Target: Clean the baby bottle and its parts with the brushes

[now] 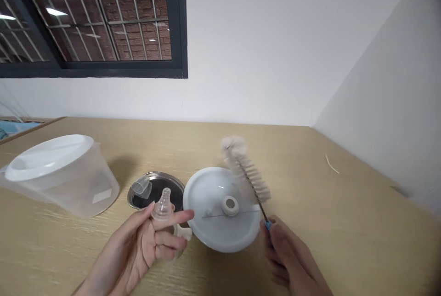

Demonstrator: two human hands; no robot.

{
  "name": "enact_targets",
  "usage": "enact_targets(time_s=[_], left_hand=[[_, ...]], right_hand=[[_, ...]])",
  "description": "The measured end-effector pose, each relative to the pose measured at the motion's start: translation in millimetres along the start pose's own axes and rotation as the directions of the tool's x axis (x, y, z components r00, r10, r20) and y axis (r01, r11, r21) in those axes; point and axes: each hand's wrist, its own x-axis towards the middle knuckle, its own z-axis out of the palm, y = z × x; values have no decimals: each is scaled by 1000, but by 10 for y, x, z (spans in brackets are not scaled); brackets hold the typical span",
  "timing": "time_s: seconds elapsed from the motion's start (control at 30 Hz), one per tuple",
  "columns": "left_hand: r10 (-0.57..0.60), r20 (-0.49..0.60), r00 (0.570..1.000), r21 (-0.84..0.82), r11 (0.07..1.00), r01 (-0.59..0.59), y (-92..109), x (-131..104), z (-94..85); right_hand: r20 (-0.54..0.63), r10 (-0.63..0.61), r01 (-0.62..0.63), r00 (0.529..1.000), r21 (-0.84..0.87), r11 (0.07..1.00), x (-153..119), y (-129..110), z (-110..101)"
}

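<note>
My left hand [148, 245] is closed around a clear baby bottle nipple [164, 205] that points upward, thumb on one side and index finger across its base. Past those fingers shows a white handle-like part [185, 232]; whether it joins the nipple is hidden. In my right hand [287, 257] is a bottle brush [246, 167], gripped by its blue handle, its white bristles raised and tilted left over the bowl's right side. Below the brush, a white bowl [206, 236] holds a white ring [230, 205], a thin straight piece and a small clear item.
Left of the bowl lies a round steel tray [168, 177] bearing a clear cap [142, 187]. A translucent pitcher [79, 181] with a white lid stands farther left. A thin pale strip [331, 164] lies at right on the wooden table [344, 222], near the wall.
</note>
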Motion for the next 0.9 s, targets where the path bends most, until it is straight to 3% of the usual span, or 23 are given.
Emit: enact_targets(time_s=[0.07, 0.23, 0.37, 0.57, 0.9], left_hand=[[-78, 101, 992, -71, 994, 85, -58, -17, 24], [-144, 273, 951, -168, 966, 195, -219, -34, 111], [-162, 308, 938, -124, 970, 209, -314, -33, 112], [-184, 321, 929, -96, 969, 226, -364, -29, 105], [-209, 255, 944, -55, 972, 230, -330, -42, 154]], right_hand=[[63, -37, 33, 997, 66, 997, -51, -38, 61], [152, -303, 267, 941, 218, 939, -118, -54, 132], [171, -484, 479, 858, 71, 875, -140, -25, 102], [249, -525, 550, 814, -36, 835, -174, -55, 87], [318, -417, 474, 851, -126, 871, -202, -17, 0]])
